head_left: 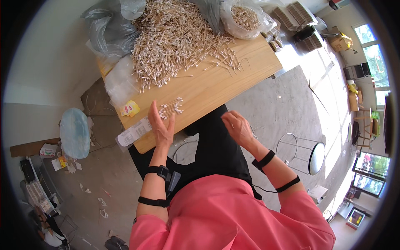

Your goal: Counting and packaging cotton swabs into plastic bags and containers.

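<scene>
A small row of cotton swabs lies on the wooden table, roughly side by side. Against its near left side is my left hand, thumb and fingers apart; it may touch the swab ends, but I cannot tell. Past the table's near edge, above my lap, hangs my right hand with its fingers curled together. Whatever is inside those fingers, if anything, is hidden. A large heap of loose cotton swabs covers the far part of the table.
By the left edge lie clear plastic bags, a yellow packet and a strip of printed packaging. A bag of swabs stands at the far right. Stools flank the table.
</scene>
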